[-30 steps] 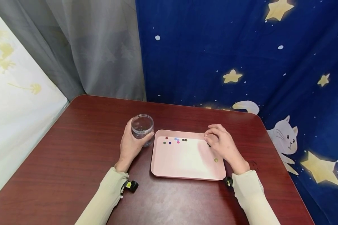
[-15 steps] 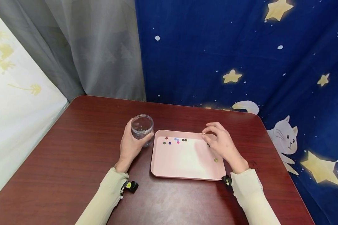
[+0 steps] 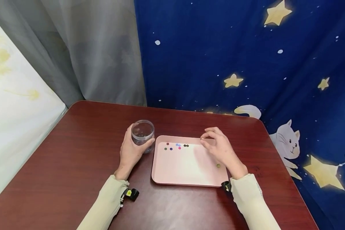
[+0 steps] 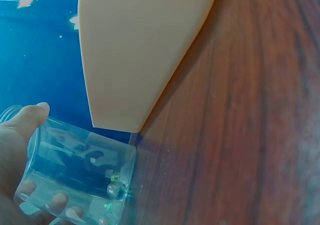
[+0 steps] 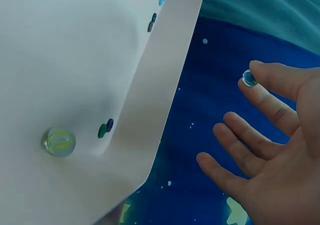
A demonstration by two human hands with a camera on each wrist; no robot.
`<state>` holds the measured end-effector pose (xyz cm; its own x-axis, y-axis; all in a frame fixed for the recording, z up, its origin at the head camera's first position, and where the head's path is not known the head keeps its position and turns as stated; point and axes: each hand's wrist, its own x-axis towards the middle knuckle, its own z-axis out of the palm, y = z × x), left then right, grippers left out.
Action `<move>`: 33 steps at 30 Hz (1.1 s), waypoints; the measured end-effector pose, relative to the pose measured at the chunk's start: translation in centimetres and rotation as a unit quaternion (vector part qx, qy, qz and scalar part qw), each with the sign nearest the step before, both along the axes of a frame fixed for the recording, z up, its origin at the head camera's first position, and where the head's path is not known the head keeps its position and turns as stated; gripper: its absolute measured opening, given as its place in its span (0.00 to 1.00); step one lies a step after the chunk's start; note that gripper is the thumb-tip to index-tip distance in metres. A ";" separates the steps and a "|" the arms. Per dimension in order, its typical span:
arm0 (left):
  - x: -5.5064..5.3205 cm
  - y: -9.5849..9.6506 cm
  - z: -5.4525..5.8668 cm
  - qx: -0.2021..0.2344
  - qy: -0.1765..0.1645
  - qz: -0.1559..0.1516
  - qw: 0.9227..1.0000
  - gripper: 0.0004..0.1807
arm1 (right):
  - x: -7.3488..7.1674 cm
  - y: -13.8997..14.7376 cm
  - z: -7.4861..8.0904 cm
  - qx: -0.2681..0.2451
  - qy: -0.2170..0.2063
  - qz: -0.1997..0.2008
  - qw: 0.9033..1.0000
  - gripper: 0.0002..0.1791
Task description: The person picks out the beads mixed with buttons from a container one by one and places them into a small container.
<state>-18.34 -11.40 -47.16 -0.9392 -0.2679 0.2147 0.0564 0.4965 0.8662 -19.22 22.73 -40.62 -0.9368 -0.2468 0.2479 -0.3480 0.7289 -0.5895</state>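
My left hand (image 3: 130,154) grips a clear plastic jar (image 3: 143,129) that stands left of the pink tray (image 3: 187,174). In the left wrist view a few glass marbles (image 4: 116,189) show at the bottom of the jar. Over the far right part of the tray, my right hand (image 3: 222,149) pinches a glass marble (image 5: 249,78) with a blue tint between thumb and index finger; the other fingers are spread. A clear marble with a yellow swirl (image 5: 59,142) lies in the tray near its right end.
Several small coloured discs lie along the tray's far side, among them a red one (image 3: 167,144), a pink one (image 3: 179,148) and dark ones (image 3: 186,145). A green disc (image 5: 102,130) sits in the tray's corner. Curtains (image 3: 187,57) hang behind the dark red table (image 3: 83,153).
My right hand has moved left over the tray with the marble between its fingers. My left hand stays on the jar. The head view has shifted slightly.
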 end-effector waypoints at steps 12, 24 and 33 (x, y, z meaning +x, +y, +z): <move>0.2 0.0 -0.1 -0.005 0.001 0.000 1.000 0.54 | 0.2 -0.7 0.0 -0.008 -0.011 0.002 1.000 0.06; 0.1 0.0 -0.1 -0.009 0.002 0.006 1.000 0.54 | -0.1 -2.1 -0.1 -0.018 0.006 0.021 1.000 0.06; 0.2 0.0 -0.1 -0.002 0.000 0.001 1.000 0.54 | -0.3 -2.7 0.2 -0.015 0.015 0.031 0.999 0.06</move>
<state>-18.11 -11.43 -47.22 -0.9389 -0.2687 0.2152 0.0547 0.5007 0.8639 -19.53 19.98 -40.46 -0.9118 -0.2964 0.2841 -0.4102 0.6881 -0.5985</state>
